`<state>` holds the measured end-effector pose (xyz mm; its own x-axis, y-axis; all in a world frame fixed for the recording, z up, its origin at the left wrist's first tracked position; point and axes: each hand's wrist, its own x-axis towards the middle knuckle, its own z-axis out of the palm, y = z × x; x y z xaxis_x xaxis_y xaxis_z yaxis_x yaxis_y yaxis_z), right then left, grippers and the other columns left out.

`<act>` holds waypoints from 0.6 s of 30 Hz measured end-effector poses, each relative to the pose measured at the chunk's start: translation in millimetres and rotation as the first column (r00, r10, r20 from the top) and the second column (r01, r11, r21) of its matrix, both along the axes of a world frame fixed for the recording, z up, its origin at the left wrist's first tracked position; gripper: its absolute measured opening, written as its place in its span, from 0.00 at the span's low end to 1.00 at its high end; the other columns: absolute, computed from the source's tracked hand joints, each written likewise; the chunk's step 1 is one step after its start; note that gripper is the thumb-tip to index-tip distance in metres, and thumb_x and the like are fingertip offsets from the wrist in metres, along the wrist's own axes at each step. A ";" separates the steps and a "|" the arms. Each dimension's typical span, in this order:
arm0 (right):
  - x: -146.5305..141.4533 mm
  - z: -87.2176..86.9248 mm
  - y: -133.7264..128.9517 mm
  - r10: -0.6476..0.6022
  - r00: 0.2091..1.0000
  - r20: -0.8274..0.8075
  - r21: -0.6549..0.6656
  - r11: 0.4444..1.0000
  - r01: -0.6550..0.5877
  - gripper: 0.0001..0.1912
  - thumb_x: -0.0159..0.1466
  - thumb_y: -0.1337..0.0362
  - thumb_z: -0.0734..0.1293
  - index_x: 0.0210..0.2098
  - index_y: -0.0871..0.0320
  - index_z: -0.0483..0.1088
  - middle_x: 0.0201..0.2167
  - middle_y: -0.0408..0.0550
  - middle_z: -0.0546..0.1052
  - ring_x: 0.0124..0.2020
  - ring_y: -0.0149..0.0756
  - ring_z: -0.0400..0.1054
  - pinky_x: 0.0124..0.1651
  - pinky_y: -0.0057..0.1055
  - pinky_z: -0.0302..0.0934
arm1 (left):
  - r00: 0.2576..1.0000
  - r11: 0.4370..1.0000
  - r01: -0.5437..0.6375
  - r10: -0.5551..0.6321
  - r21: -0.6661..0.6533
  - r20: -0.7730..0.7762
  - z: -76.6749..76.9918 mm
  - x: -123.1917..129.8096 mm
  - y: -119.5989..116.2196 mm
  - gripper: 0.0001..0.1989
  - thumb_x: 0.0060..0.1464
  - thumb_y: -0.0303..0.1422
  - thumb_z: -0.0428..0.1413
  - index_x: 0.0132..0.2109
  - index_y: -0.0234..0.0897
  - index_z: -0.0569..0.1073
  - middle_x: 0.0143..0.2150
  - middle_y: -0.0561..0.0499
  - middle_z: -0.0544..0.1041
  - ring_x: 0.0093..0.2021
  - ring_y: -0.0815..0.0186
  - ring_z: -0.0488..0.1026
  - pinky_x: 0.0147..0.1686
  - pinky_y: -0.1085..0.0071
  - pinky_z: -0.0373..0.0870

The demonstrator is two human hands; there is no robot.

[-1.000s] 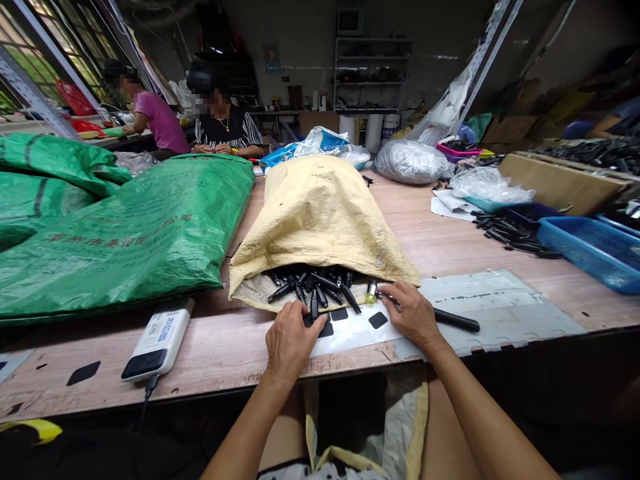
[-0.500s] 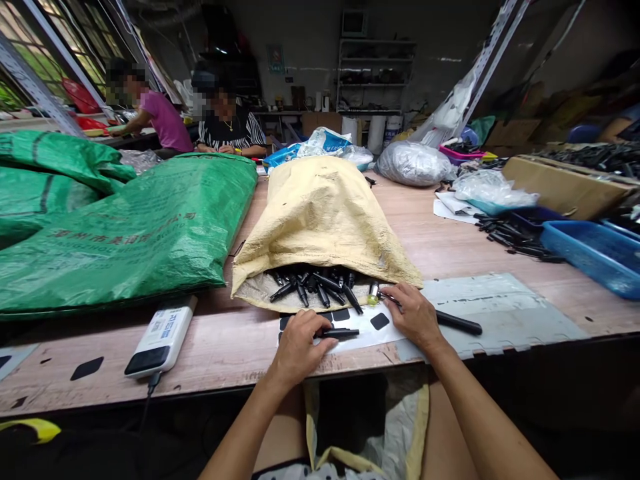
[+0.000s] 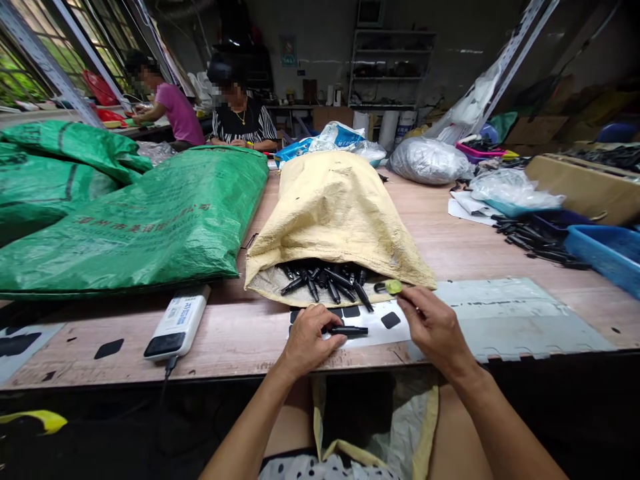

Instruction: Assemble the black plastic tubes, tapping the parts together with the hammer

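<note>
Black tubular parts lie in the mouth of a cream woven sack. My left hand is closed around a short black tube, which points right over a white sheet with black squares. To its right, my right hand is closed by the sack's lower right corner. A small yellow-green piece with a dark, shiny end sticks out at its fingertips. The palm side of this hand is hidden.
Green sacks fill the left side, with a white power bank in front. At right are a grey mat, a blue tray and loose black parts. Two people sit beyond the table.
The yellow-green piece has turned and risen slightly at my right fingertips. The black rod that stuck out behind my right hand no longer shows. The whole view has shifted a little.
</note>
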<state>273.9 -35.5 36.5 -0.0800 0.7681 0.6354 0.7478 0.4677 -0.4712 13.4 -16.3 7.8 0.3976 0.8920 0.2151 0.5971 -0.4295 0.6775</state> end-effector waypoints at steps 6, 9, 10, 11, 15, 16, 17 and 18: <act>-39.5 -1.1 -29.6 0.173 0.985 -0.001 -0.137 0.976 -0.172 0.14 0.70 0.69 0.61 0.52 0.53 0.72 0.39 0.48 0.77 0.41 0.37 0.72 0.43 0.33 0.68 | 1.000 1.000 0.003 -0.002 -0.016 0.020 -2.0 -1.1 0.1 0.07 0.51 0.31 0.66 0.39 0.41 0.80 0.36 0.52 0.77 0.43 0.61 0.72 0.45 0.66 0.63; -49.5 -5.4 -35.0 0.172 0.985 0.018 -0.102 0.980 -0.170 0.16 0.69 0.70 0.62 0.55 0.53 0.70 0.41 0.50 0.76 0.42 0.38 0.71 0.45 0.35 0.68 | 0.999 1.000 0.006 -0.005 -0.027 0.032 -1.9 -1.7 0.4 0.07 0.52 0.31 0.65 0.40 0.41 0.81 0.36 0.51 0.77 0.43 0.61 0.71 0.45 0.66 0.63; -52.2 -6.8 -35.9 0.168 0.985 0.026 -0.092 0.982 -0.165 0.17 0.69 0.71 0.62 0.56 0.53 0.69 0.41 0.50 0.76 0.43 0.38 0.71 0.46 0.35 0.68 | 0.999 0.999 0.007 -0.006 -0.031 0.035 -1.7 -1.8 0.4 0.07 0.52 0.31 0.65 0.40 0.41 0.81 0.36 0.51 0.76 0.43 0.61 0.71 0.44 0.66 0.63; -54.7 -8.2 -36.5 0.168 0.985 0.043 -0.093 0.982 -0.163 0.18 0.69 0.71 0.61 0.57 0.53 0.69 0.42 0.50 0.76 0.43 0.38 0.71 0.46 0.35 0.68 | 0.999 0.999 0.008 -0.006 -0.034 0.038 -1.6 -1.8 0.3 0.07 0.52 0.32 0.65 0.40 0.41 0.81 0.36 0.51 0.76 0.43 0.61 0.71 0.44 0.66 0.63; -57.5 -12.3 -36.3 0.178 0.972 0.155 -0.166 0.974 -0.152 0.19 0.69 0.72 0.59 0.56 0.52 0.70 0.41 0.49 0.76 0.42 0.38 0.71 0.45 0.35 0.68 | 0.999 1.000 0.007 -0.006 -0.030 0.045 -1.4 -1.1 -0.3 0.05 0.54 0.31 0.64 0.39 0.42 0.82 0.35 0.51 0.76 0.42 0.61 0.71 0.44 0.67 0.63; -55.9 -12.2 -35.8 0.163 0.973 0.163 -0.170 0.976 -0.135 0.18 0.70 0.71 0.60 0.56 0.53 0.70 0.40 0.49 0.76 0.42 0.38 0.71 0.45 0.35 0.68 | 0.999 1.000 0.003 -0.002 -0.027 0.045 -1.3 -0.8 -0.4 0.05 0.54 0.31 0.64 0.39 0.42 0.82 0.35 0.51 0.76 0.42 0.61 0.71 0.44 0.67 0.63; -53.5 -11.7 -35.3 0.140 0.978 0.154 -0.160 0.980 -0.115 0.18 0.70 0.71 0.60 0.56 0.53 0.70 0.40 0.49 0.76 0.42 0.38 0.71 0.46 0.35 0.68 | 0.999 1.000 0.000 0.001 -0.024 0.044 -1.2 -0.5 -0.4 0.05 0.53 0.31 0.64 0.39 0.42 0.82 0.35 0.51 0.76 0.42 0.61 0.71 0.44 0.66 0.63; -50.8 -11.0 -34.9 0.113 0.985 0.133 -0.142 0.985 -0.094 0.17 0.70 0.70 0.60 0.56 0.53 0.70 0.40 0.49 0.76 0.42 0.38 0.71 0.46 0.35 0.68 | 0.999 1.000 -0.002 0.003 -0.023 0.042 -1.1 -0.3 -0.3 0.05 0.53 0.31 0.65 0.39 0.42 0.82 0.35 0.51 0.76 0.42 0.61 0.72 0.44 0.66 0.63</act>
<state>223.1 -70.4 25.5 -0.2438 0.8287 0.5038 0.7618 0.4852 -0.4293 13.0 -16.7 6.8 0.3867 0.8979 0.2105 0.5691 -0.4120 0.7116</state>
